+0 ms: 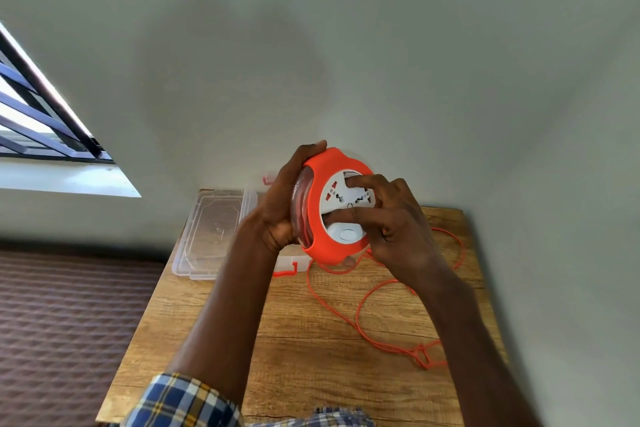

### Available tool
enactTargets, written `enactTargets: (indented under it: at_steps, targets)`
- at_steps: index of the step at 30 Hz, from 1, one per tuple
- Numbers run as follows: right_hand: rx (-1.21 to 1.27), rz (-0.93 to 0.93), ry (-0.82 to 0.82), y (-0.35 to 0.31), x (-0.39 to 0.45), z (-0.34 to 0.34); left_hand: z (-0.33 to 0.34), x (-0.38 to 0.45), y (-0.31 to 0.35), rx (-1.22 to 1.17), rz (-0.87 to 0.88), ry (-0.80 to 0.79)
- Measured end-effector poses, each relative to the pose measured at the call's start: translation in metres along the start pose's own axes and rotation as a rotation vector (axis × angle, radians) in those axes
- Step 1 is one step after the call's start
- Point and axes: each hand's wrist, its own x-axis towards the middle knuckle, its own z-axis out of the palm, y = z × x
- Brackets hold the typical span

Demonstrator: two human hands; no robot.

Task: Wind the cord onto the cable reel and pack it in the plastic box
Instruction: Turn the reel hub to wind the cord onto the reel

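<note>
my left hand (282,208) clamps the cable reel (334,206) above the bench (294,340) while my right hand (391,218) fingers its hub, cord (363,308) mostly loose toward the right edge, plastic box (214,232) waiting open at the far left corner.

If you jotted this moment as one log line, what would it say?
step: winding | left hand: grips reel | right hand: on reel face | cord: mostly loose on table | box: open
</note>
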Motion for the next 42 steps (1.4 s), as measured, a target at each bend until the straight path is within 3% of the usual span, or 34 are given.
enactTargets:
  at_steps: [4,8,12,15,20,26,34,42]
  targets:
    - [0.002,0.030,0.079,-0.001,-0.002,0.003,0.003,0.001,0.004,0.012,0.002,-0.031]
    - [0.035,0.214,0.130,-0.013,-0.002,0.008,0.004,0.002,0.004,0.051,0.017,0.019]
    - [0.008,0.351,0.292,-0.026,0.003,0.015,0.006,0.003,-0.002,-0.003,0.063,0.047]
    - [-0.061,0.295,0.255,-0.022,0.004,0.013,0.004,0.002,-0.001,-0.027,0.104,0.069]
    - [0.004,0.047,0.095,-0.003,0.002,-0.001,-0.003,0.000,0.002,-0.051,0.098,0.054]
    - [0.014,-0.042,-0.015,-0.003,0.005,-0.006,-0.007,0.003,-0.002,-0.016,0.037,0.001]
    - [-0.068,-0.004,0.102,0.001,-0.002,0.004,-0.009,0.007,0.000,0.000,0.031,0.022]
    - [-0.049,0.267,0.234,-0.022,0.003,0.007,-0.003,0.005,-0.001,-0.013,0.067,0.031]
